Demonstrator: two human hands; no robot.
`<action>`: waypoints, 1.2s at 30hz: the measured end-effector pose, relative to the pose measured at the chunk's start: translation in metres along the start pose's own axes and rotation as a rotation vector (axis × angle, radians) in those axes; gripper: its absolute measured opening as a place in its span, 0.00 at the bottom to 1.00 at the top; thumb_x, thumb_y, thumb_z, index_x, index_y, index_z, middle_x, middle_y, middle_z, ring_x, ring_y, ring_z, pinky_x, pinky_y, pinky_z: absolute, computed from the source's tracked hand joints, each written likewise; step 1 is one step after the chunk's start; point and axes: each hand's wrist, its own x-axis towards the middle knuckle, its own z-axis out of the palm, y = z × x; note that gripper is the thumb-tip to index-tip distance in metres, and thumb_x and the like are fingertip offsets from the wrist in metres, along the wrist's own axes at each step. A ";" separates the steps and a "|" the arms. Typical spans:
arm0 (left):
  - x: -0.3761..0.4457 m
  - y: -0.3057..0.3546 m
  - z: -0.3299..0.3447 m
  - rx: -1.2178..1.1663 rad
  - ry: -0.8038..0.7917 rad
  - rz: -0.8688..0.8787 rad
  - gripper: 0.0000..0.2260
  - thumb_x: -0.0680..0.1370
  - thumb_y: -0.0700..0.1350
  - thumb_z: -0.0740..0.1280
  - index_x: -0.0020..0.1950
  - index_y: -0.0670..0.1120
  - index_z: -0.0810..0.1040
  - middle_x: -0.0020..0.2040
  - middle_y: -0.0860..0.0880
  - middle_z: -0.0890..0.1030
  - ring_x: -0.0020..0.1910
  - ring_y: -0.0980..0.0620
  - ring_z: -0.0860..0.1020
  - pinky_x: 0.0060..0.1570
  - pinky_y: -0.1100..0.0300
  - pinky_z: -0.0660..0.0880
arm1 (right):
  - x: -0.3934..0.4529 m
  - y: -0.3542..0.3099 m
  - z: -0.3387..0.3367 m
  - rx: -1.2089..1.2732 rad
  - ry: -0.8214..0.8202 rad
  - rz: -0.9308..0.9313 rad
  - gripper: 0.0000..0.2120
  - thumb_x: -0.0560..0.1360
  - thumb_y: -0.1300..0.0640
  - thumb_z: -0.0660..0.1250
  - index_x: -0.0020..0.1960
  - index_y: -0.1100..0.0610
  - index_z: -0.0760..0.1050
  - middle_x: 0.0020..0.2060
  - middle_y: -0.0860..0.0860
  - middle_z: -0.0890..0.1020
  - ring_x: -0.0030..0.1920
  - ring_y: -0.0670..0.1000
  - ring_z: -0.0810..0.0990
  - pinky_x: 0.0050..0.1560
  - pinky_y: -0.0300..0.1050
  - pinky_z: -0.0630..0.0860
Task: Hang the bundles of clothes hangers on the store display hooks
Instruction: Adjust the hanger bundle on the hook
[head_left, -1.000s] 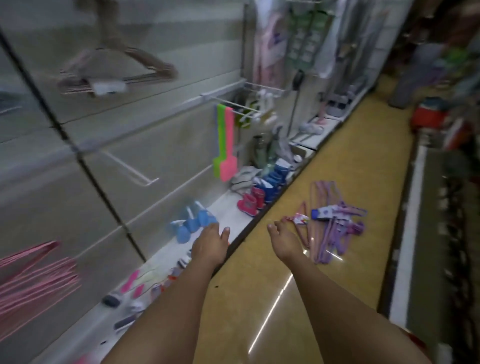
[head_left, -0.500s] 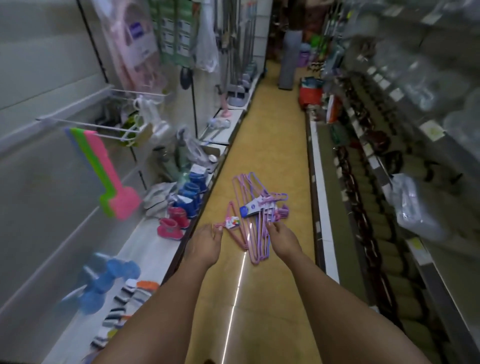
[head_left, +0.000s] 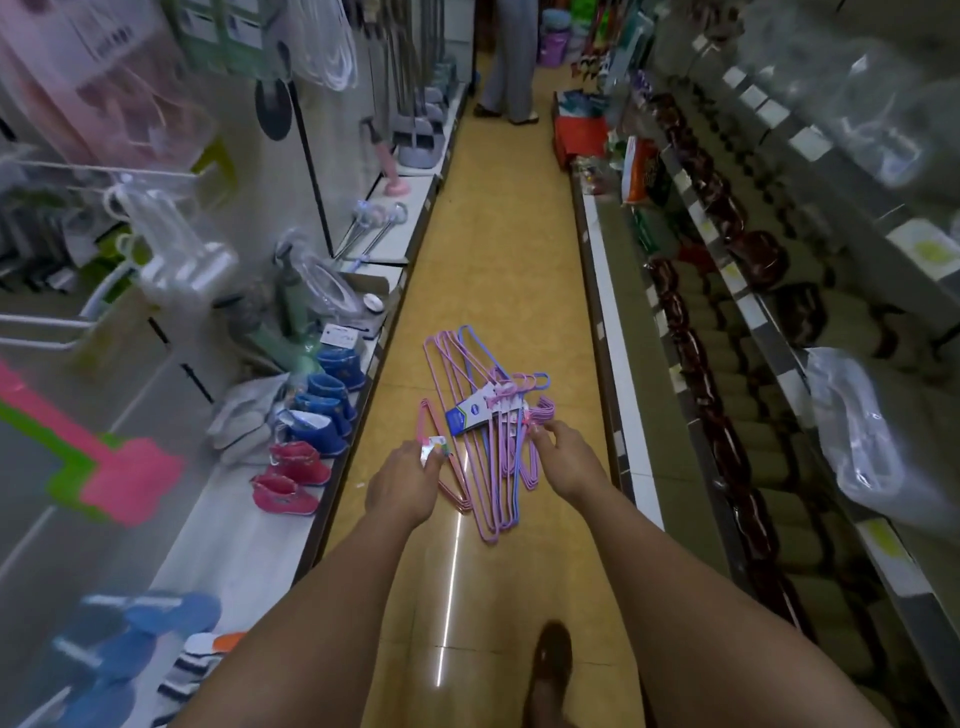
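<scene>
Several bundles of pink, purple and blue wire hangers (head_left: 483, 415) lie in a heap on the yellow aisle floor, tied with paper labels. My left hand (head_left: 405, 480) reaches the small pink bundle (head_left: 441, 470) at the heap's left side, fingers at its shiny label. My right hand (head_left: 563, 460) is over the heap's right edge, fingertips touching the hooks of a pink bundle. Neither hand has lifted anything. White display hooks (head_left: 67, 325) jut from the wall panel on the left.
The left low shelf (head_left: 244, 525) carries small pink and blue boots, slippers and bottles. A pink and green flat tool (head_left: 109, 467) hangs at the left. Stocked shelves (head_left: 727, 364) line the right. A person (head_left: 506, 62) stands far down the aisle. My foot (head_left: 550, 670) is below.
My view swung from the left wall panel to look down the aisle. Both hands moved forward and down onto the hanger heap on the floor.
</scene>
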 end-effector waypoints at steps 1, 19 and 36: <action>0.014 0.003 0.004 -0.002 0.002 -0.011 0.22 0.83 0.54 0.52 0.72 0.43 0.66 0.69 0.44 0.70 0.67 0.46 0.70 0.62 0.53 0.67 | 0.018 0.001 -0.001 -0.012 -0.004 -0.006 0.26 0.80 0.41 0.52 0.73 0.54 0.63 0.70 0.54 0.68 0.68 0.57 0.69 0.66 0.57 0.69; 0.212 0.041 0.108 -0.050 0.065 -0.269 0.22 0.83 0.54 0.51 0.72 0.44 0.66 0.69 0.44 0.71 0.67 0.47 0.70 0.61 0.54 0.68 | 0.286 0.023 0.013 -0.216 -0.263 -0.146 0.26 0.82 0.44 0.51 0.74 0.58 0.62 0.72 0.55 0.64 0.69 0.57 0.68 0.67 0.52 0.66; 0.408 -0.205 0.398 -0.006 -0.060 -0.381 0.23 0.82 0.53 0.54 0.75 0.45 0.60 0.73 0.46 0.65 0.71 0.48 0.66 0.66 0.55 0.65 | 0.488 0.206 0.317 -0.270 -0.444 -0.136 0.27 0.82 0.43 0.51 0.74 0.58 0.61 0.69 0.57 0.70 0.68 0.57 0.70 0.64 0.47 0.67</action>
